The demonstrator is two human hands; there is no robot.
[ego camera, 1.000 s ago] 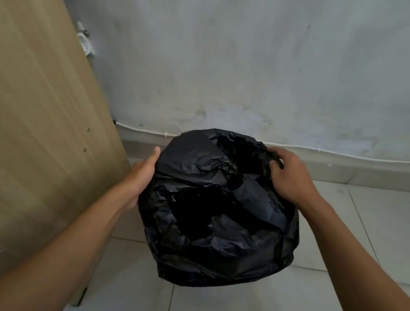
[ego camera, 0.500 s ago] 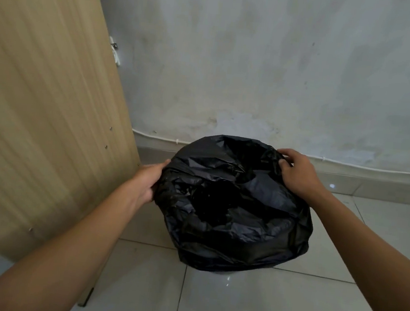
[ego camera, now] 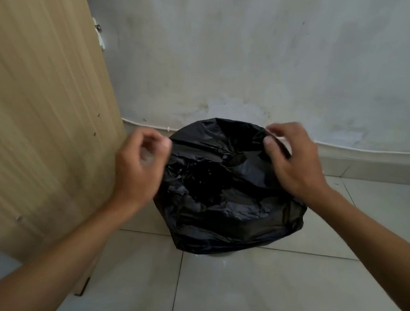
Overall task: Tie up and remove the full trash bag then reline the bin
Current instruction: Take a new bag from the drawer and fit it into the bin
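Black trash bag point(ego camera: 230, 196) between left hand point(ego camera: 139, 166), right hand point(ego camera: 291, 162)

Floor point(ego camera: 286, 290): pale square tiles with thin dark grout lines; one line runs toward the wall, another crosses it just in front of the trash bag point(ego camera: 228, 208). Black trash bag stands directly on the floor, crumpled, mouth open upward, close to the wall base. Left of the bag, the wooden panel point(ego camera: 39, 112) meets the floor at its lower corner. Bin under the bag not discernible.
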